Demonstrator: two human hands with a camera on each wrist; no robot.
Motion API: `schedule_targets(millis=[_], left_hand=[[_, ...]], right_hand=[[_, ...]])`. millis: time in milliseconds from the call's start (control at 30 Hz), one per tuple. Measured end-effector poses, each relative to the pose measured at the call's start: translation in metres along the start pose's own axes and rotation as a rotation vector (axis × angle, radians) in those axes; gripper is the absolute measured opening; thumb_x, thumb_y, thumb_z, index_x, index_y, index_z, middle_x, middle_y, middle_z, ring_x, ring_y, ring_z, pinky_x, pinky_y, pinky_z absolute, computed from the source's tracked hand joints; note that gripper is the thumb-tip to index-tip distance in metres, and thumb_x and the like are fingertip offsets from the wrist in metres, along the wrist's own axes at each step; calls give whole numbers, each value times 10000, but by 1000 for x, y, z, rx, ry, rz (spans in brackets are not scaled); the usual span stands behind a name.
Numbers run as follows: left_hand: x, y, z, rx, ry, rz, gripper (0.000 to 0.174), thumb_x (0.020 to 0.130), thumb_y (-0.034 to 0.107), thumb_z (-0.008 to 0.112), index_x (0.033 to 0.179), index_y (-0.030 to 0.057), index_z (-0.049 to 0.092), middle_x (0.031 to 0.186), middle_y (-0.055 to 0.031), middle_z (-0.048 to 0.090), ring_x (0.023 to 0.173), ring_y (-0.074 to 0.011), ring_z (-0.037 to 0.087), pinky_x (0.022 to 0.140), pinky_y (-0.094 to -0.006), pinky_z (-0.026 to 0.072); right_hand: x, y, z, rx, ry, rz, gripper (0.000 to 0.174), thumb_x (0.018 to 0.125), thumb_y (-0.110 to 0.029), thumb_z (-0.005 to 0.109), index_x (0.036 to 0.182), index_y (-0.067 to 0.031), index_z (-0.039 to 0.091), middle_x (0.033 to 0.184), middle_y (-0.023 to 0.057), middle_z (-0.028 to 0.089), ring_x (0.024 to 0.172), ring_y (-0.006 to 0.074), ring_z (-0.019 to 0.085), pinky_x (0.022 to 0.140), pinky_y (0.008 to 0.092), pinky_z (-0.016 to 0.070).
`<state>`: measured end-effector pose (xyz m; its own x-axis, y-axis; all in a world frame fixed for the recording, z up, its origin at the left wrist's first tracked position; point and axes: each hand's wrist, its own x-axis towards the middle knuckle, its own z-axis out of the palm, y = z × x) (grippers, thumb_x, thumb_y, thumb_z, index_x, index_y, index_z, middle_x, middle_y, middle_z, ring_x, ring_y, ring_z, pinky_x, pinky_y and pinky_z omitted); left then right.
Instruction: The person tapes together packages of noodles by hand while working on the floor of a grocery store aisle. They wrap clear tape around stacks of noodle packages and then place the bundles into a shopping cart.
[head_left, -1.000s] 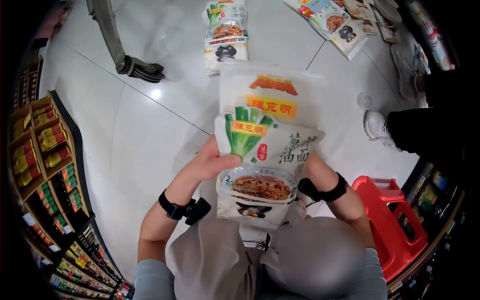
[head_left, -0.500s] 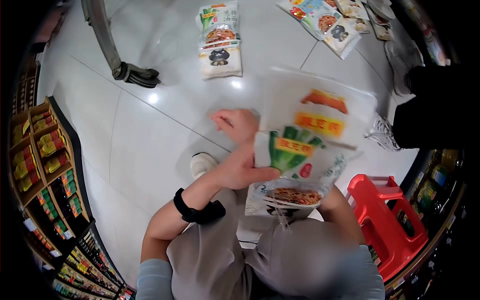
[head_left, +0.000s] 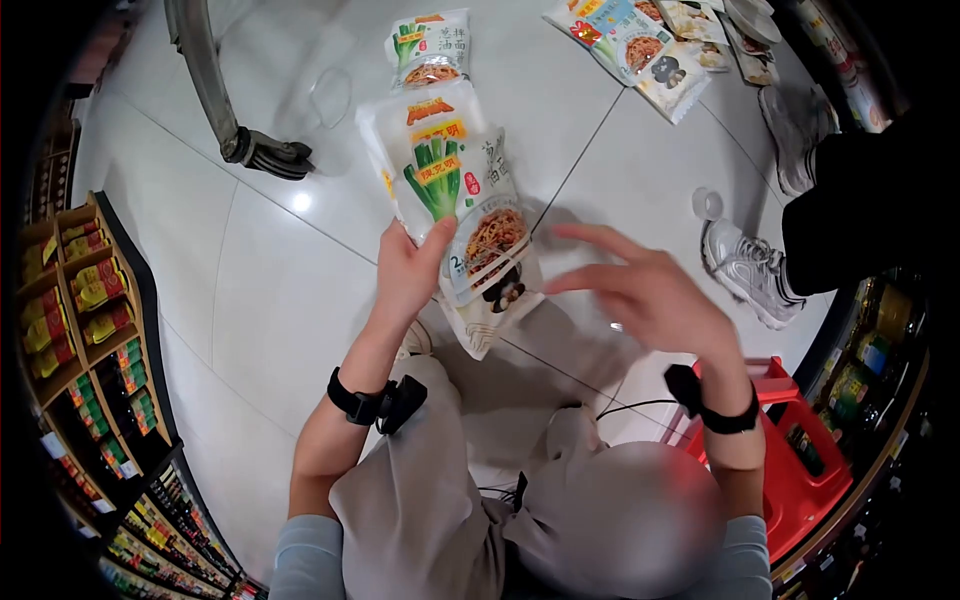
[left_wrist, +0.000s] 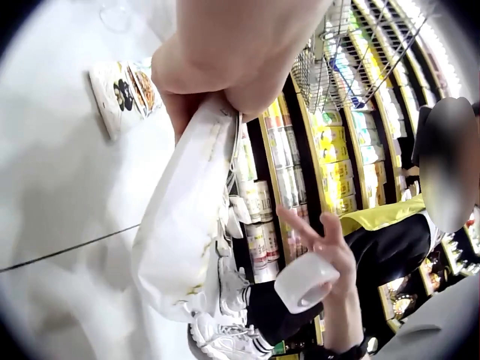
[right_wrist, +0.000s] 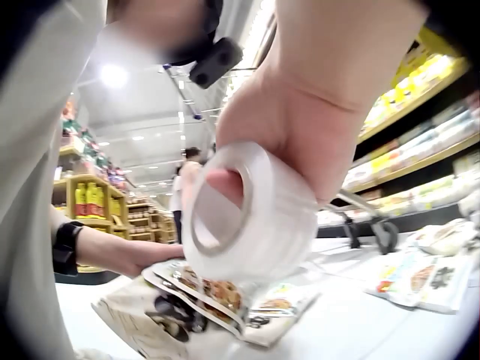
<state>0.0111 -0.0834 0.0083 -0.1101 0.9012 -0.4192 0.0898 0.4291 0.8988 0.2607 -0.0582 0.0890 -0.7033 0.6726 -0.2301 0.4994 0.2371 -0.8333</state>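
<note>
My left hand (head_left: 408, 278) grips the left edge of two stacked food packs, thumb on top. The front pouch (head_left: 435, 185), with green onions and noodles printed on it, lies over a larger white pack (head_left: 380, 130); they tilt, and clear bands cross their lower part. In the left wrist view the white pack (left_wrist: 176, 217) hangs below my left hand (left_wrist: 225, 67). My right hand (head_left: 655, 300) is right of the packs, apart from them, two fingers extended. A clear tape roll (right_wrist: 262, 225) is held in my right hand (right_wrist: 292, 127), a digit through its hole.
Another onion-print pack (head_left: 430, 45) lies beyond on the floor, with more packs (head_left: 635, 55) at upper right. A clear ring (head_left: 707, 203) lies near another person's shoe (head_left: 745, 265). A metal leg (head_left: 215, 90), red stool (head_left: 800, 460) and shelves (head_left: 85, 290) stand around.
The held packs have moved left and turned to a tilt. My right hand, behind and left of them half a second ago, is now out to their right with its fingers spread.
</note>
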Motion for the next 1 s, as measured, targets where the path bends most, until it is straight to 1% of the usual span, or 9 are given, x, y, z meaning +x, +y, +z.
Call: schedule_targets(millis=[133, 233, 367, 433, 667, 833, 867, 933, 1000], left_hand=[[-7, -3, 4, -62, 9, 13, 250, 860, 142, 538, 1023, -48, 543, 922, -74, 617, 791, -101, 564, 694, -240, 455], [-10, -5, 4, -71, 3, -9, 254, 862, 144, 537, 1025, -50, 540, 924, -72, 617, 795, -102, 564, 701, -245, 455], [-13, -7, -6, 18, -72, 8, 258, 850, 126, 543, 1039, -49, 533, 945, -78, 616, 818, -99, 559, 724, -246, 449], [-18, -5, -9, 54, -120, -10, 258, 859, 135, 534, 1044, -44, 529, 947, -69, 610, 821, -96, 553, 725, -249, 449], [-26, 2, -11, -151, -204, -71, 295, 867, 140, 519, 1099, -42, 502, 999, -78, 597, 861, -103, 553, 757, -250, 449], [-26, -1, -15, -357, -250, -119, 316, 873, 128, 503, 1134, -48, 478, 1052, -96, 579, 893, -118, 555, 779, -263, 452], [-27, -2, -16, -395, -248, -129, 328, 871, 132, 500, 1143, -49, 469, 1066, -102, 572, 903, -127, 555, 786, -271, 456], [-28, -1, -16, -433, -247, -132, 340, 870, 137, 496, 1152, -50, 460, 1080, -107, 565, 914, -135, 556, 793, -279, 461], [-30, 2, -18, -487, -314, -134, 362, 866, 156, 500, 1164, -44, 451, 1084, -112, 562, 934, -150, 558, 794, -292, 472]], right_hand=[[36, 10, 58, -244, -83, -16, 254, 714, -29, 501, 919, -118, 622, 1066, 20, 562, 717, 228, 586, 605, 330, 468], [32, 18, 78, -29, 16, 14, 218, 723, -58, 509, 902, -107, 623, 1015, 11, 578, 670, 228, 579, 613, 344, 472], [18, 18, 54, -94, 119, 16, 191, 726, -64, 511, 885, -78, 616, 984, 5, 584, 651, 224, 583, 612, 339, 482], [15, 20, 40, -463, 152, 112, 185, 717, -51, 515, 876, -48, 611, 997, -9, 583, 651, 211, 590, 591, 336, 480], [10, 24, 39, -537, 88, 164, 230, 719, -41, 506, 932, -41, 592, 1036, -7, 577, 624, 194, 602, 545, 316, 484], [20, 39, 52, -183, 451, -17, 237, 749, -17, 493, 962, -42, 594, 1048, 35, 568, 618, 228, 596, 525, 300, 488], [19, 39, 56, -182, 454, -14, 237, 749, -17, 493, 962, -42, 594, 1048, 35, 568, 618, 228, 596, 525, 300, 488], [18, 39, 63, 535, 274, 293, 250, 779, -4, 465, 1000, -31, 579, 1029, 81, 575, 684, 211, 602, 603, 282, 490], [13, 59, 91, 569, 276, 200, 261, 799, 20, 427, 1021, -3, 562, 1032, 118, 579, 790, 179, 590, 703, 272, 472]])
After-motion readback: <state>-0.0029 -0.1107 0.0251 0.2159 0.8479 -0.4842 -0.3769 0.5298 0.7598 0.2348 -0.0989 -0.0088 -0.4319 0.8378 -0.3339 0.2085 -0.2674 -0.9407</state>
